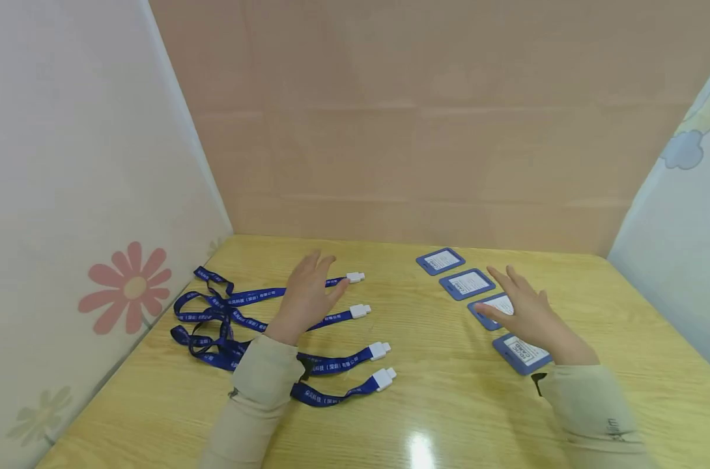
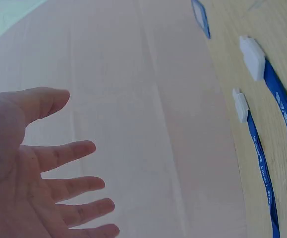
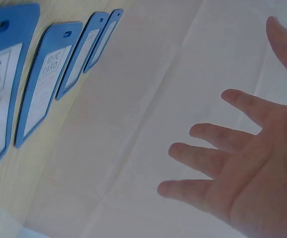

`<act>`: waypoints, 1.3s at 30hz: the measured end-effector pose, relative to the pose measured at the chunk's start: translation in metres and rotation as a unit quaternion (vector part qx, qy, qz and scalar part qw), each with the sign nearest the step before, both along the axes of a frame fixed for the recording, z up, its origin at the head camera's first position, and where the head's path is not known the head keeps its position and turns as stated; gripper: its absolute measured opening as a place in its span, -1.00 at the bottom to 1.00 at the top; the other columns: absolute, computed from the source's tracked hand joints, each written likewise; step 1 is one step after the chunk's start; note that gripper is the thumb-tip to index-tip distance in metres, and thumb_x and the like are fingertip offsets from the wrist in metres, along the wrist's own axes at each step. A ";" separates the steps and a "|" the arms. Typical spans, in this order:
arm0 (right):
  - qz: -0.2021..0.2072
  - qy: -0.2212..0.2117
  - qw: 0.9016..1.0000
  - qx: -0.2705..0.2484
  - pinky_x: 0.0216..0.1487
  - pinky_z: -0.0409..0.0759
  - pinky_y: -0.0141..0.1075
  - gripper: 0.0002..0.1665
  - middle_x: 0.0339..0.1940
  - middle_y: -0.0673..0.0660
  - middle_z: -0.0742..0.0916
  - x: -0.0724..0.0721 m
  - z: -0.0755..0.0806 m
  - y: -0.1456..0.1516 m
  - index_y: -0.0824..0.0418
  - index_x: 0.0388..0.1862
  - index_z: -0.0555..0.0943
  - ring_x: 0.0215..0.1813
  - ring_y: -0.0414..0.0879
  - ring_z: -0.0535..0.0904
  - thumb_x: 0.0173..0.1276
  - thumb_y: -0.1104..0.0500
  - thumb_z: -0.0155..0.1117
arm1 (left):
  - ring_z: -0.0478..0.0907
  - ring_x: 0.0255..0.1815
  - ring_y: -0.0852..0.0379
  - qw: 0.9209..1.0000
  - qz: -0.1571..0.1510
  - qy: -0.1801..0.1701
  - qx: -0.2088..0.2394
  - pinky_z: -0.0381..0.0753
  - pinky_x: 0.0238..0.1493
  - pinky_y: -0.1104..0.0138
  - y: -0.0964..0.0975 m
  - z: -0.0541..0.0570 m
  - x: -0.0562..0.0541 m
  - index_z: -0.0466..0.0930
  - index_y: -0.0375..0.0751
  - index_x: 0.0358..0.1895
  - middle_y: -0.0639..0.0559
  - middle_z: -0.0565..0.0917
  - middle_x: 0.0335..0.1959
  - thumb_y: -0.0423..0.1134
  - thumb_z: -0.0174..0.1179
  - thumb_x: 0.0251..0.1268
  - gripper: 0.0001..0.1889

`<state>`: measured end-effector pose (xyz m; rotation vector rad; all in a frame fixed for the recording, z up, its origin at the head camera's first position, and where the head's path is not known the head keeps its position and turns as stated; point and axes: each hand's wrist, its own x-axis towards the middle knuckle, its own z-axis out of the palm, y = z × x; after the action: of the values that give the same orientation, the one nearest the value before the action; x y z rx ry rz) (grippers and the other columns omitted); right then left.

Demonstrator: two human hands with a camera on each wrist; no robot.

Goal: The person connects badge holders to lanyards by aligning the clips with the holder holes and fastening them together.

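While near 4 lanyards (image 1: 339, 365), left fingers (image 2: 76, 188) wide; near 4 cardholders (image 1: 468, 284), right fingers (image 3: 225, 137) wide

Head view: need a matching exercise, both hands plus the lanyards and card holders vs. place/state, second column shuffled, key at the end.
Column 1
1. left hand
2. right hand
3. lanyards
4. card holders

Column 2
A. in a slanting row on the right half of the table
B. in the air, fingers spread, over the straps with white ends
C. in the air, fingers spread, over the framed cards
D. blue, looped and overlapping at the table's left

Pairs: 1-B, 2-C, 3-D, 4-A
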<state>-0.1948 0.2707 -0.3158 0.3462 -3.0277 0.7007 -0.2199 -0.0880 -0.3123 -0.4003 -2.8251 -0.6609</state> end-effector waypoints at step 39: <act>-0.013 -0.002 0.995 0.099 -0.15 0.51 0.16 -0.28 0.09 0.56 0.53 0.019 -0.040 0.067 0.50 0.18 0.40 -0.04 0.41 0.55 0.35 -0.11 0.12 | 0.29 -0.64 0.32 0.954 -0.173 -0.055 -0.240 0.28 -0.62 0.47 0.051 -0.055 0.064 0.59 -0.08 -0.33 0.19 0.48 -0.62 0.18 0.26 0.06 -0.62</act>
<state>-0.1758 0.3381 -0.3557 0.3084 -3.1071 0.3996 -0.1557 -0.0373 -0.3671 -0.9829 -3.0326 -0.0305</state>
